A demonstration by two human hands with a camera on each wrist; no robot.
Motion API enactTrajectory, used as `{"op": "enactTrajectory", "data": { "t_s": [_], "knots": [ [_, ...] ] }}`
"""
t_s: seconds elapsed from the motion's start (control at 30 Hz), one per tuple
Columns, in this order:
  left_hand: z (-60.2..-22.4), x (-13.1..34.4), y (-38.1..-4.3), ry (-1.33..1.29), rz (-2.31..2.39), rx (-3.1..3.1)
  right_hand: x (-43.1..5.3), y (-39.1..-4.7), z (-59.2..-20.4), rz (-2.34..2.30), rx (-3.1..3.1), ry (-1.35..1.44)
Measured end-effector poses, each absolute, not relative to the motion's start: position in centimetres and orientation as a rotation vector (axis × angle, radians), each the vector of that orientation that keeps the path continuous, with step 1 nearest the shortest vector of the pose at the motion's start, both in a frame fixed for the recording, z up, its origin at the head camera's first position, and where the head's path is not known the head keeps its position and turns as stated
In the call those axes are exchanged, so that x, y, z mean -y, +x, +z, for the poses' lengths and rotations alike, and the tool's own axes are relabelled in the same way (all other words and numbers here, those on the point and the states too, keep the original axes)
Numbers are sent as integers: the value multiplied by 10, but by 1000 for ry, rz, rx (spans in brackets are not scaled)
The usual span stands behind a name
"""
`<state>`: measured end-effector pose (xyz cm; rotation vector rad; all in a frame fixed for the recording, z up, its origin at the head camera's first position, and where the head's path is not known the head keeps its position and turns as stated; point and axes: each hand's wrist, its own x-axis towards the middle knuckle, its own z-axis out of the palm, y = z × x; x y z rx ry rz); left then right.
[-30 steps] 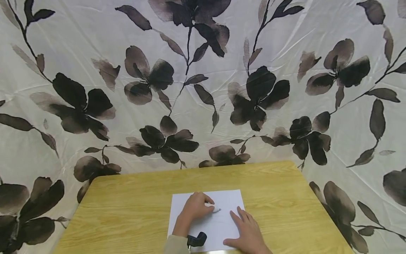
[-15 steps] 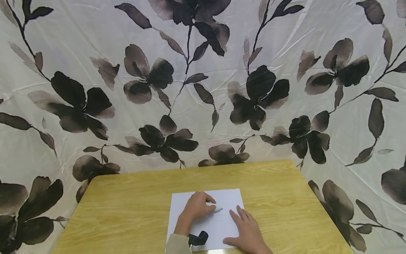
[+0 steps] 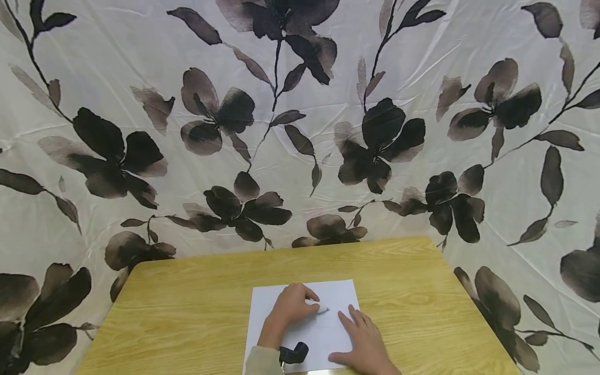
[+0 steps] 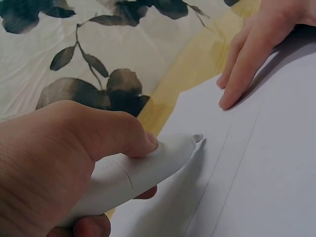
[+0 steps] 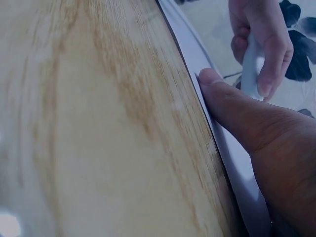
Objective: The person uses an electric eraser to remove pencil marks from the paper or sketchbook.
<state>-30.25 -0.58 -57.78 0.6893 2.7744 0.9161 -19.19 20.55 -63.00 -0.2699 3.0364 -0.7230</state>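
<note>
A sheet of white paper (image 3: 323,338) lies on the table, with faint straight lines on it. My left hand (image 3: 292,304) grips a thick white pen-shaped tool (image 4: 143,170) with a short grey tip. The thumb presses on top of the tool's body, and other fingers curl under it. In the left wrist view the tip is close over the paper beside two long lines; contact is unclear. My right hand (image 3: 367,341) lies spread on the paper's right edge, its thumb on the sheet near the front. The right wrist view shows that thumb (image 5: 232,106) along the paper's edge.
The yellow wood-grain table (image 3: 187,307) extends on both sides of the paper and behind it. A cloth with dark flowers (image 3: 300,130) hangs behind the table. A black device (image 3: 294,353) sits at the left wrist, above the paper.
My left hand and the white tool have shifted slightly to the right over the paper, mostly in the first half second. My right hand stays in place on the sheet.
</note>
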Motion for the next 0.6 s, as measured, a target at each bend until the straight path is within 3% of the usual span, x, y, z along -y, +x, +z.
{"op": "enactTrajectory", "data": {
  "t_s": [0.6],
  "knots": [
    [-580,11,-302,668,897,-2806,-204,-191,-629,-729,-3022,-246]
  ]
}}
